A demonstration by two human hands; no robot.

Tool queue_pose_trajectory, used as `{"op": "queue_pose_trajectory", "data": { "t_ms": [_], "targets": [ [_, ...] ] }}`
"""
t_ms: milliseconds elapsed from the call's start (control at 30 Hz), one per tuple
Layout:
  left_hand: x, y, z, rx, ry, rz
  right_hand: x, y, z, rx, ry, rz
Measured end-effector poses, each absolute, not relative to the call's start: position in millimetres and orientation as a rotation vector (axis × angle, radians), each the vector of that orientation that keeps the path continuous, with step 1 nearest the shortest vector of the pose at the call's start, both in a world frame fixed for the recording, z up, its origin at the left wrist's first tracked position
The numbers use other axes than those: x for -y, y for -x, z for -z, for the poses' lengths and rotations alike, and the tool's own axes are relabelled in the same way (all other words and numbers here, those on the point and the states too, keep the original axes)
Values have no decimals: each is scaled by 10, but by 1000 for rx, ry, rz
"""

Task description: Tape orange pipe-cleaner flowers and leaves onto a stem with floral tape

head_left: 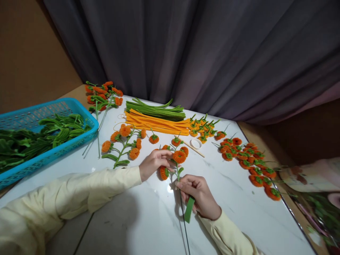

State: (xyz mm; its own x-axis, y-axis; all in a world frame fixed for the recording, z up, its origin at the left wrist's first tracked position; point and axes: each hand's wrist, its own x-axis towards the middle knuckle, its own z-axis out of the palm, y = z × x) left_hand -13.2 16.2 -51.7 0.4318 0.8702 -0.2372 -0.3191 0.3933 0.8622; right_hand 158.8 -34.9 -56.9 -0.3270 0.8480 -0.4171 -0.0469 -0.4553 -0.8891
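Observation:
My right hand (198, 194) is closed on the thin green flower stem (183, 212), pinching it below a small leaf. A strip of green tape (189, 209) hangs from under the same hand. My left hand (157, 163) reaches to the upper part of this stem, its fingers curled beside the orange flower heads (179, 156); whether they grip the stem is hard to make out. Another orange flower (163, 173) lies just below my left fingers. Left of my hands, a finished-looking branch (120, 154) with several orange flowers and green leaves rests on the white table (148, 219).
A blue basket (91, 122) of green leaves stands at the left. Green stems (156, 110) and orange-yellow strips (159, 124) lie at the back. Yellow flowers (203, 127), a white ring (196, 143), a wooden stick (195, 148) and orange flowers (243, 156) lie rightward. A curtain (172, 53) hangs behind.

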Motion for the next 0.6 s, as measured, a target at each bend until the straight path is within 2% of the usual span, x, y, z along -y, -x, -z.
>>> {"op": "queue_pose_trajectory", "data": {
  "t_ms": [133,300,500,600],
  "targets": [
    [-141,159,440,-1027,-1077,-832,365,-1602,578,1081,1266,-1838],
    [-30,305,14,-1409,-2061,-510,368,-1615,614,1074,1223,-1867],
    [-301,450,-845,-1602,-2624,-938,367,-1608,626,1068,1192,-1889],
    [-650,388,-1101,-1513,-2767,-712,368,-1599,622,1066,1180,-1889]
  ]
}}
